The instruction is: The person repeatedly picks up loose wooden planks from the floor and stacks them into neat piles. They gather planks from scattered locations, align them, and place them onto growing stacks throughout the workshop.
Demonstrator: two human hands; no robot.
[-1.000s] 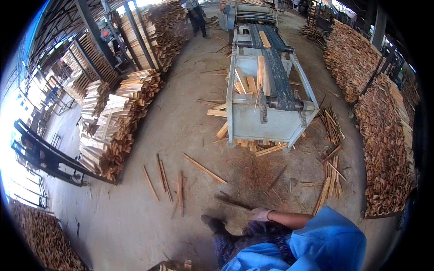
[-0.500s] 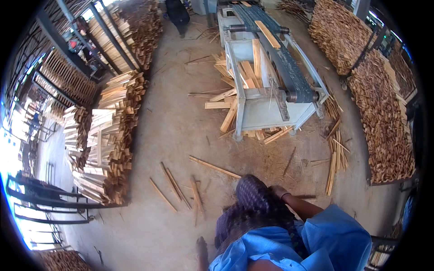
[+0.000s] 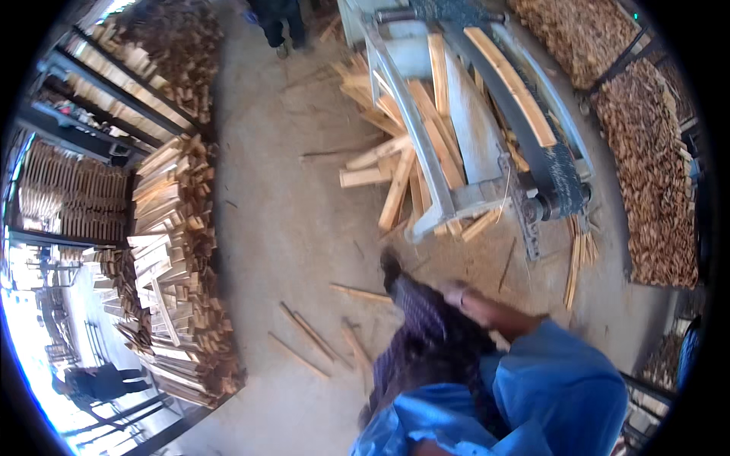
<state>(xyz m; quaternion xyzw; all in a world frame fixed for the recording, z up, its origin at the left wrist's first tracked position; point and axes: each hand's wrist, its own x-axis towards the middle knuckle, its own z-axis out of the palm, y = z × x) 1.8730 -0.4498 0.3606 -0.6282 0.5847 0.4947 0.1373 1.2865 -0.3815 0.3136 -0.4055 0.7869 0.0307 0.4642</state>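
My right hand hangs beside the dark purple patterned cloth over my legs, below a blue sleeve. Motion smears its fingers, so I cannot tell whether they hold anything. My left hand is out of view. Ahead of me stands a conveyor with a dark belt on a pale metal frame. One long wooden board lies along the belt. Beside and under the frame is a loose heap of wooden boards.
Thin wood strips lie on the floor ahead to the left. A tall stack of boards lines the left side, and stacked wood lines the right. Another person stands at the far end. More strips lie right of the conveyor.
The conveyor and its heap appear nearer and larger. The board on the belt has come closer to the near roller. One of my feet now shows in front of the cloth.
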